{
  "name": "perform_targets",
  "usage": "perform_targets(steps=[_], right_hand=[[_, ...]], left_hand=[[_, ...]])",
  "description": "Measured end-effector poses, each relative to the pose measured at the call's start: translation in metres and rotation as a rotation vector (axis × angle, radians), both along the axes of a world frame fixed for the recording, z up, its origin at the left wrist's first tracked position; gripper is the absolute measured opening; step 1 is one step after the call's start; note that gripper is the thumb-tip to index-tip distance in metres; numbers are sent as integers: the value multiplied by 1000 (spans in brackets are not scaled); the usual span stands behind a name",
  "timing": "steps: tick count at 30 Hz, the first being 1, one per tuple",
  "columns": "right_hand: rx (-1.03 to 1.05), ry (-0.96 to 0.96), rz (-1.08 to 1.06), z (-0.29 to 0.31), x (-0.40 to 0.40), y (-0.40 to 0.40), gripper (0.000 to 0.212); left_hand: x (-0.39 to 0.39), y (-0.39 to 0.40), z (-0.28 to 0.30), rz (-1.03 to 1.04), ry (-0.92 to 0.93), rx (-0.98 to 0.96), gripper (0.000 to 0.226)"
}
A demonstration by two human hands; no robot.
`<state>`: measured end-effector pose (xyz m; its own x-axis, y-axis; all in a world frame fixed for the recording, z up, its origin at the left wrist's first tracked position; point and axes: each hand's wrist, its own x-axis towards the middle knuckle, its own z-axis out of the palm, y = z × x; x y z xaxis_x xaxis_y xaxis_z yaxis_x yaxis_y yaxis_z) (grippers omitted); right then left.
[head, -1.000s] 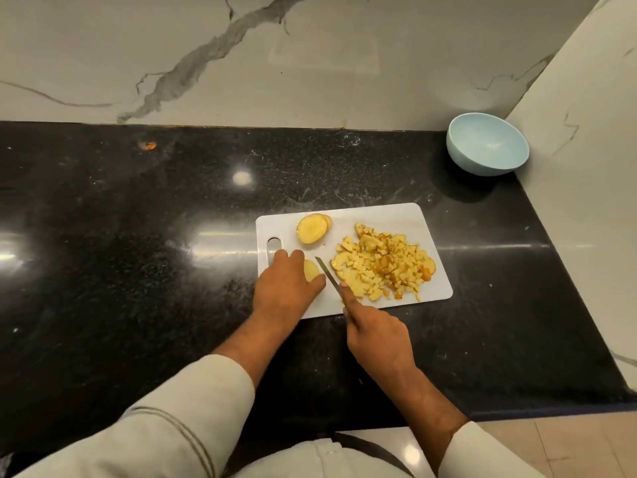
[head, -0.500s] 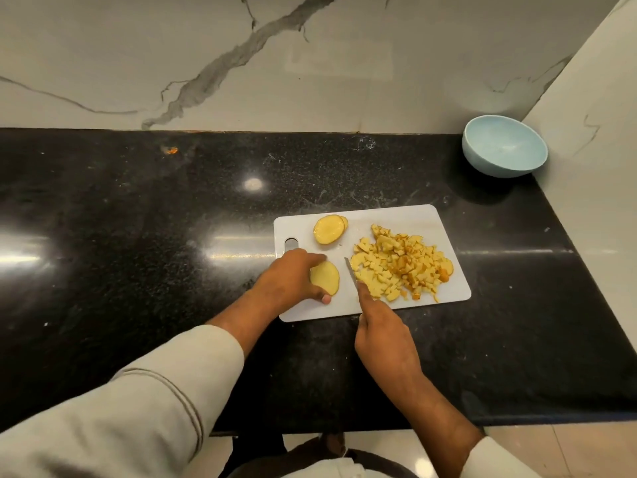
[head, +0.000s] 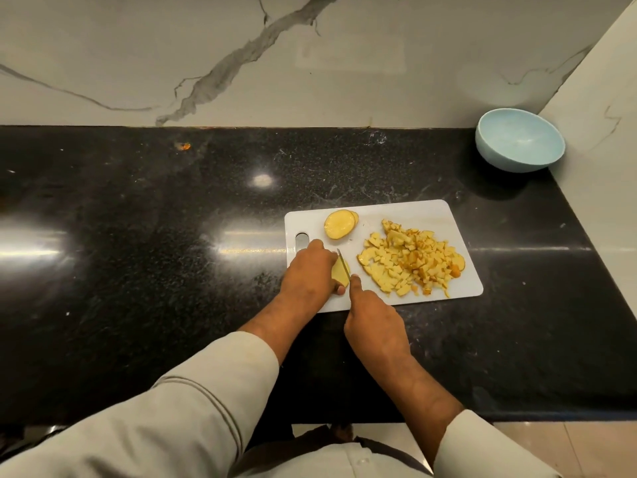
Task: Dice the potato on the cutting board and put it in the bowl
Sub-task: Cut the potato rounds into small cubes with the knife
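Observation:
A white cutting board (head: 424,210) lies on the black counter. My left hand (head: 310,274) holds a yellow potato slice (head: 339,276) flat at the board's near left corner. My right hand (head: 372,315) grips a knife (head: 343,267), forefinger along its back, the blade resting across that slice. Two stacked round potato slices (head: 339,224) lie at the board's far left. A heap of diced potato (head: 410,262) covers the board's right half. The light blue bowl (head: 518,139) stands empty in the far right corner.
A marble wall runs along the back and another closes the right side beside the bowl. The black counter (head: 138,236) stretches wide to the left, with a small orange scrap (head: 184,145) near the back wall. Its front edge lies just below my wrists.
The knife has shifted left from beside the diced heap onto the slice under my left hand. My left hand still holds that slice.

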<state>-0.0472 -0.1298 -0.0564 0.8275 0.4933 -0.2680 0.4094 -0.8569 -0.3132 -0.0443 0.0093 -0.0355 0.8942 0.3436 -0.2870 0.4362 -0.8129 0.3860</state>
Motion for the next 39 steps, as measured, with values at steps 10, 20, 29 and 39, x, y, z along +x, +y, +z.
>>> perform_targets(steps=[10, 20, 29, 39], right_hand=[[-61, -38, 66, -1, -4, 16, 66], [-93, -26, 85, -2, 6, 20, 67], [-101, 65, 101, -3, -38, -31, 76], [-3, -41, 34, 10, -43, -45, 78]], left_hand=[[12, -8, 9, -65, 66, 145, 17], [14, -4, 9, -76, 65, 133, 20], [10, -2, 11, -112, 109, 131, 50], [-8, -5, 0, 94, -91, -82, 21]])
